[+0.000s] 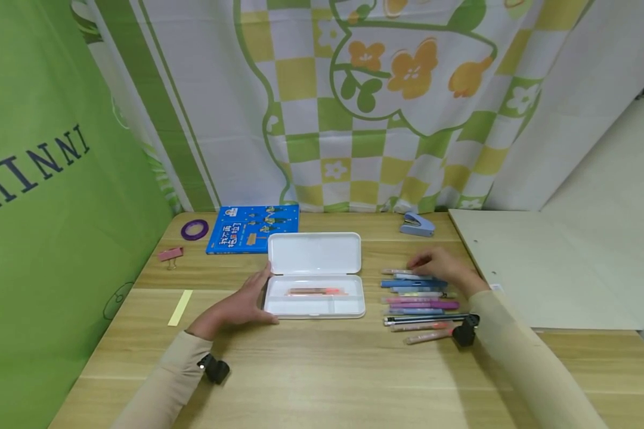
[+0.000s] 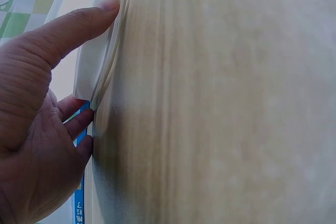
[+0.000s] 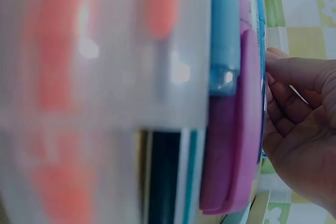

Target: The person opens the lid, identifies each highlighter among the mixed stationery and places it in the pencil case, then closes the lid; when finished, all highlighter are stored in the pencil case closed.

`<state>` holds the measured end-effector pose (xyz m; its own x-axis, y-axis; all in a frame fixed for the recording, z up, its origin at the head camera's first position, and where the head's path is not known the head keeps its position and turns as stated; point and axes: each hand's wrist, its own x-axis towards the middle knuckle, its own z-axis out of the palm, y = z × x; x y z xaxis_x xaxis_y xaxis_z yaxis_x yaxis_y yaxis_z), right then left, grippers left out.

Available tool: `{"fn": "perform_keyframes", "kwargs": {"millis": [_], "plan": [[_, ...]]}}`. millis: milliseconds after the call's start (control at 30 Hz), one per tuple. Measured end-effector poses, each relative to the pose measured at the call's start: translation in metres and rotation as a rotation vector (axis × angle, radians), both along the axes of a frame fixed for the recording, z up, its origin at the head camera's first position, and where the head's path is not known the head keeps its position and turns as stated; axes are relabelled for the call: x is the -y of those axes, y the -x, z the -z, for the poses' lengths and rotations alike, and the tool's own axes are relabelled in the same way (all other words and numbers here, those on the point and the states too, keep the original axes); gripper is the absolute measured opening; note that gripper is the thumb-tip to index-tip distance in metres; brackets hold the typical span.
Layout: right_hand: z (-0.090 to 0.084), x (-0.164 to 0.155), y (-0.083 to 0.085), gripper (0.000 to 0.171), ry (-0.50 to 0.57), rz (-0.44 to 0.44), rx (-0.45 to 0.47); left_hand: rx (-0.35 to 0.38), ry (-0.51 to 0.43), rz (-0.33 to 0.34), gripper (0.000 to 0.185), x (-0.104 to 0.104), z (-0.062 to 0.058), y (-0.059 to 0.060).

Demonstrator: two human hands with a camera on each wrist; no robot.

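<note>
A white pencil case (image 1: 315, 307) lies open on the wooden table, its lid (image 1: 315, 253) tipped back toward the curtain. Inside it are orange-and-clear pens (image 1: 315, 291). My left hand (image 1: 244, 298) grips the case's left end; in the left wrist view the thumb (image 2: 79, 27) lies along the front side, fingers curled at the corner. My right hand (image 1: 442, 266) is at the far end of a row of pens, its fingertips right at a pale pen (image 1: 394, 271). I cannot tell whether they pinch it. Close in the right wrist view are a magenta pen (image 3: 233, 156) and a light-blue pen (image 3: 224, 35).
Behind the case lies a blue book (image 1: 254, 229), with purple tape (image 1: 194, 230) and a pink binder clip (image 1: 170, 254) to its left. A yellow strip (image 1: 180, 308) lies left of my left hand. A blue stapler (image 1: 417, 224) stands at the back; a white board (image 1: 542, 274) covers the right side.
</note>
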<state>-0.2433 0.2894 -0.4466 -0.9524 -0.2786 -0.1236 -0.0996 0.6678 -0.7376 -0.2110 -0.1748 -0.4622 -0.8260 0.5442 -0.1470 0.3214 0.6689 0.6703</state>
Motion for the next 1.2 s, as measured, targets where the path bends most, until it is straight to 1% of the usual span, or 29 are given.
{"fn": "perform_keyframes", "kwargs": {"millis": [133,267,367,500,567,700,867,933,1067,1200], "plan": [[-0.003,0.002,-0.003,0.017,-0.009,0.017,-0.037,-0.003,-0.004,0.002,0.128,-0.001,0.001,0.000],[-0.013,0.013,-0.007,0.019,-0.001,0.037,-0.051,0.001,-0.004,0.000,0.128,-0.001,0.002,0.000],[-0.022,0.032,-0.011,0.020,0.031,0.029,-0.043,0.004,0.001,-0.008,0.128,-0.001,0.001,0.000],[-0.029,0.068,-0.017,0.016,0.080,-0.026,-0.064,-0.002,0.009,-0.013,0.128,0.000,0.000,-0.001],[-0.029,0.088,-0.020,0.013,0.096,-0.054,-0.083,-0.001,0.011,-0.014,0.128,0.000,0.000,-0.001],[-0.022,0.126,-0.023,0.009,0.122,-0.108,-0.118,-0.001,0.008,-0.013,0.127,-0.001,0.000,0.000],[-0.015,0.159,-0.021,0.006,0.098,-0.165,-0.138,-0.009,0.005,-0.003,0.127,-0.001,0.000,0.001],[-0.014,0.169,-0.020,0.005,0.085,-0.150,-0.128,-0.009,0.001,-0.002,0.127,-0.001,0.000,0.001],[-0.012,0.183,-0.019,0.004,0.055,-0.089,-0.136,-0.004,-0.005,-0.003,0.127,-0.001,0.001,0.000],[-0.007,0.192,-0.019,0.004,0.022,-0.060,-0.192,-0.005,0.009,-0.008,0.127,-0.001,0.000,0.000]]}}
